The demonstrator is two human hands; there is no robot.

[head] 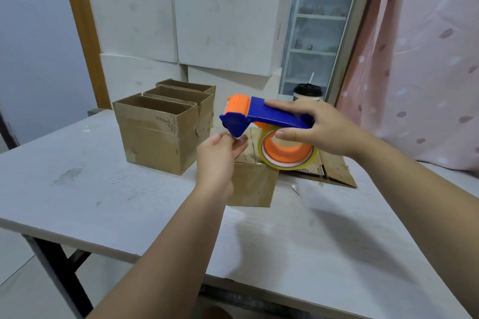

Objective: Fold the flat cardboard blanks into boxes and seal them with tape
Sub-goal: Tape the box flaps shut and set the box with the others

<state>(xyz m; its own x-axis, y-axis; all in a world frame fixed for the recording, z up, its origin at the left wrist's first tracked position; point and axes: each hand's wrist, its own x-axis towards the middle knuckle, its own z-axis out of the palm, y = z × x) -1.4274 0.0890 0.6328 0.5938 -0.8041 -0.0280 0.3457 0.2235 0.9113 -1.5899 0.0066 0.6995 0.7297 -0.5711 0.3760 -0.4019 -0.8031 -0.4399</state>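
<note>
The blue handle of the tape dispenser (269,115) is gripped by the right hand (318,129), fingers wrapped over the top and the thumb pressed against the orange hub inside the tape roll (287,153). The dispenser is held up in the air, nose pointing left. Right at that nose, the loose tape end (239,139) is pinched by the left hand (220,155); it's clear tape, so not much of it can actually be made out.

Just under both hands, a small brown box (254,184) is sat on the white table (103,202), partly hidden by the left wrist. Flat cardboard blanks (337,168) are laid behind it to the right. Three open-topped folded boxes (158,134) are lined up to the left. Further back, big white boxes (220,26) are stacked, with a black-lidded cup (308,93) beside them and a pink curtain (427,59) hung on the right.
</note>
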